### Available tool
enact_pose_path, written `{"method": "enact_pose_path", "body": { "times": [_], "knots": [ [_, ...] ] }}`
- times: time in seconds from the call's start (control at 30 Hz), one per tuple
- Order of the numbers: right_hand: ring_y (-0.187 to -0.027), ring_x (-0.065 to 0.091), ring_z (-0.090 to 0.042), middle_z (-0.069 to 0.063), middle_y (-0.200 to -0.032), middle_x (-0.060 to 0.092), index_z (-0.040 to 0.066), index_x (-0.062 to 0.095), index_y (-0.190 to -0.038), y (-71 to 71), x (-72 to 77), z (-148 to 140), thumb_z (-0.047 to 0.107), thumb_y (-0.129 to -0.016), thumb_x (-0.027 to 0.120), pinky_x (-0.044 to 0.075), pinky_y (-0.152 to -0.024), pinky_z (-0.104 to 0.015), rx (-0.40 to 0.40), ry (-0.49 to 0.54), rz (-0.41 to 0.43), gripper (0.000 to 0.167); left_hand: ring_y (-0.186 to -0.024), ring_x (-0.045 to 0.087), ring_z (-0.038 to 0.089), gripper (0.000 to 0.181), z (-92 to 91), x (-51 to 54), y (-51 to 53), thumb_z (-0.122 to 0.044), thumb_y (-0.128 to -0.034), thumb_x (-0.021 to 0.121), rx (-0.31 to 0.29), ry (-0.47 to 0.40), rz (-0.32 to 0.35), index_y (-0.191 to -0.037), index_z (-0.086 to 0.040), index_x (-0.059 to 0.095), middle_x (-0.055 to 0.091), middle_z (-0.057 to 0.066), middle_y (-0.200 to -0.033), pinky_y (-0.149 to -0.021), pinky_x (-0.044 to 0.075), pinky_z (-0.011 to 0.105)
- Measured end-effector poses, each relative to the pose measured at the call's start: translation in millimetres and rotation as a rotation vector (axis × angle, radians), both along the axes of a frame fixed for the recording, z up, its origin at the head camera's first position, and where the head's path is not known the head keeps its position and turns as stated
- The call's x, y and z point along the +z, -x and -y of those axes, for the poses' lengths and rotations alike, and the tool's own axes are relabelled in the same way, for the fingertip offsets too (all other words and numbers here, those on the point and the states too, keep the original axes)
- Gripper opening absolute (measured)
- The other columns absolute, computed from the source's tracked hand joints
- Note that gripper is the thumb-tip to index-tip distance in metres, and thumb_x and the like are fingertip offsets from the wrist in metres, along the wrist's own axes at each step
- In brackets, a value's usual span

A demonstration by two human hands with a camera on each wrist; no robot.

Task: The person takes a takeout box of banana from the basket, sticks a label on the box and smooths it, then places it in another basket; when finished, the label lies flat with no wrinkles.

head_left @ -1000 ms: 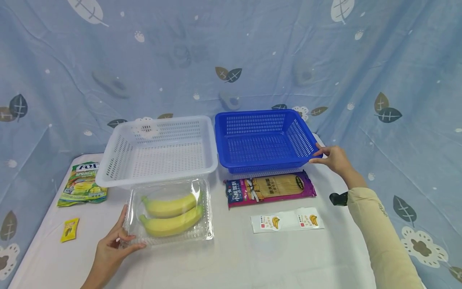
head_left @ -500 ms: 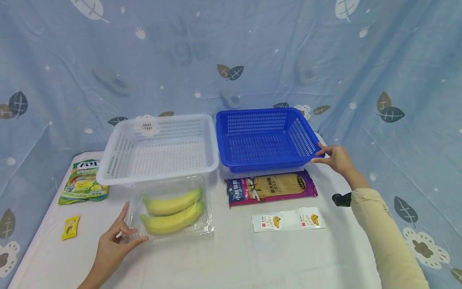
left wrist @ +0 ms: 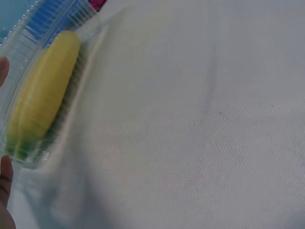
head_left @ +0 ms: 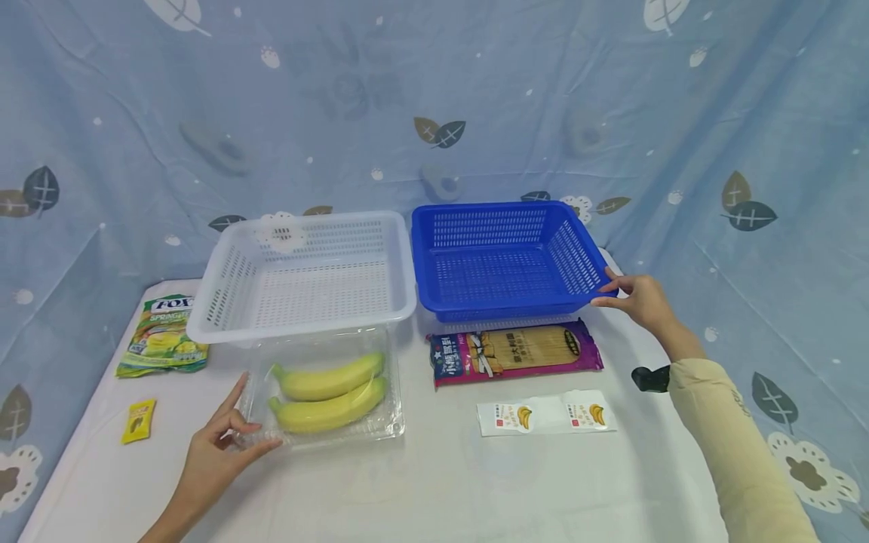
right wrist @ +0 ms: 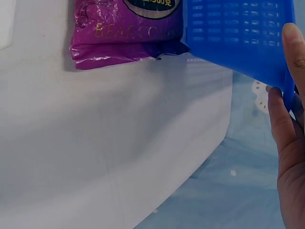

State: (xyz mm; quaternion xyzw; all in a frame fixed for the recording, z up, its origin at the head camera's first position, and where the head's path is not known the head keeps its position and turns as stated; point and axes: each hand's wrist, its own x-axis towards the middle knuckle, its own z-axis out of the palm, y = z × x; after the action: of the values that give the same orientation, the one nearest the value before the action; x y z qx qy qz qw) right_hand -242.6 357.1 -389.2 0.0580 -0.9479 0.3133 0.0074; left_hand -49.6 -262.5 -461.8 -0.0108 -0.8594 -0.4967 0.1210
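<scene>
A clear plastic container (head_left: 394,411) with two bananas (head_left: 329,407) inside lies in front of the white basket (head_left: 302,332). My left hand (head_left: 210,456) holds its near left corner, thumb along the front and fingers at the left side. In the left wrist view only fingertips show beside the container (left wrist: 40,160). My right hand (head_left: 645,302) pinches the near right corner of the blue basket (head_left: 502,308) between thumb and fingers. The right wrist view shows the thumb and a finger on either side of the blue basket's rim (right wrist: 233,62). Both baskets have nothing in them.
A spaghetti packet (head_left: 516,352) lies before the blue basket, with a strip of banana stickers (head_left: 546,413) nearer. At left are a green FOX'S bag (head_left: 165,335) and a small yellow sachet (head_left: 139,421). A blue patterned curtain (head_left: 353,113) surrounds the white table (head_left: 434,490).
The head view has shifted slightly, so everything sits a little further right in it. Both hands keep their places on the container and the blue basket.
</scene>
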Motion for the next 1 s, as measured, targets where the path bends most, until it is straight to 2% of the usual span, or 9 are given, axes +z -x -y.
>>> {"method": "enact_pose_path", "body": {
  "times": [0.17,0.3,0.4,0.5,0.53,0.67,0.83,0.93,1.0],
  "knots": [
    [-0.128,0.032,-0.055,-0.026,-0.140,0.040,-0.010,0.068,-0.097,0.5,0.0,0.1,0.022,-0.083,0.076,0.035,-0.100,-0.061,0.005,-0.002,-0.014,0.035,-0.133,0.022,-0.009,0.027,-0.7,4.9,-2.6,-0.005,-0.0724,0.083,0.024,0.019,0.070,-0.079,-0.002,0.057,0.024,0.008,-0.157,-0.078,0.040,0.001],
    [-0.128,0.032,-0.055,-0.025,-0.140,0.040,-0.009,0.067,-0.096,0.5,-0.8,-0.4,0.022,-0.084,0.076,0.034,-0.101,-0.062,0.014,0.008,-0.016,0.035,-0.142,0.024,0.020,0.027,-2.9,9.6,-5.1,-0.015,-0.0742,0.084,0.064,0.067,0.136,-0.083,-0.003,0.061,0.020,0.010,-0.158,-0.071,0.042,0.006],
    [-0.129,0.032,-0.054,-0.025,-0.141,0.040,-0.010,0.067,-0.097,-1.8,-1.8,-0.9,0.023,-0.084,0.075,0.034,-0.101,-0.062,0.021,0.029,-0.029,0.036,-0.124,0.045,0.027,0.030,-6.1,13.5,-7.3,-0.021,-0.0741,0.084,0.101,0.125,0.168,-0.087,-0.005,0.062,0.021,0.012,-0.158,-0.068,0.044,0.010],
    [-0.132,0.030,-0.052,-0.025,-0.143,0.038,-0.011,0.065,-0.102,-5.9,-4.5,-2.4,0.021,-0.086,0.073,0.031,-0.103,-0.061,0.009,0.096,-0.030,0.037,-0.110,0.051,0.026,0.034,-10.5,17.4,-9.5,-0.024,-0.0739,0.084,0.115,0.181,0.162,-0.090,-0.006,0.061,0.020,0.016,-0.157,-0.067,0.044,0.013],
    [-0.133,0.029,-0.051,-0.025,-0.144,0.037,-0.012,0.065,-0.104,-7.1,-6.0,-2.8,0.021,-0.087,0.073,0.031,-0.104,-0.061,0.001,0.119,-0.026,0.038,-0.109,0.051,0.027,0.036,-12.0,18.4,-10.4,-0.025,-0.0743,0.084,0.114,0.193,0.162,-0.092,-0.006,0.060,0.020,0.018,-0.157,-0.068,0.045,0.014],
    [-0.135,0.027,-0.047,-0.022,-0.148,0.032,-0.011,0.061,-0.113,-11.0,-10.7,-2.1,0.026,-0.089,0.070,0.029,-0.105,-0.059,-0.042,0.186,0.002,0.046,-0.115,0.048,0.047,0.042,-16.2,22.6,-13.5,-0.028,-0.0763,0.083,0.093,0.241,0.163,-0.099,-0.004,0.055,0.016,0.026,-0.155,-0.071,0.050,0.027],
    [-0.135,0.027,-0.048,-0.022,-0.150,0.030,-0.010,0.057,-0.123,-13.8,-11.4,1.4,0.029,-0.090,0.068,0.030,-0.104,-0.058,-0.044,0.194,-0.011,0.052,-0.117,0.045,0.050,0.043,-18.4,28.8,-15.6,-0.026,-0.0794,0.080,0.071,0.262,0.200,-0.104,-0.006,0.051,0.012,0.029,-0.154,-0.074,0.052,0.043],
    [-0.136,0.026,-0.047,-0.023,-0.149,0.031,-0.010,0.057,-0.123,-15.3,-12.6,2.7,0.030,-0.090,0.069,0.030,-0.103,-0.056,-0.047,0.202,-0.040,0.054,-0.125,0.037,0.053,0.042,-18.2,31.5,-16.8,-0.021,-0.0799,0.079,0.054,0.257,0.182,-0.109,-0.006,0.052,0.009,0.029,-0.155,-0.079,0.052,0.052],
    [-0.136,0.025,-0.046,-0.023,-0.150,0.030,-0.010,0.056,-0.123,-16.0,-14.7,3.1,0.031,-0.089,0.069,0.030,-0.103,-0.054,-0.054,0.230,-0.057,0.056,-0.129,0.031,0.054,0.044,-18.4,33.4,-17.3,-0.018,-0.0798,0.079,0.043,0.246,0.141,-0.113,-0.006,0.053,0.008,0.027,-0.156,-0.083,0.047,0.059]
  ]
}}
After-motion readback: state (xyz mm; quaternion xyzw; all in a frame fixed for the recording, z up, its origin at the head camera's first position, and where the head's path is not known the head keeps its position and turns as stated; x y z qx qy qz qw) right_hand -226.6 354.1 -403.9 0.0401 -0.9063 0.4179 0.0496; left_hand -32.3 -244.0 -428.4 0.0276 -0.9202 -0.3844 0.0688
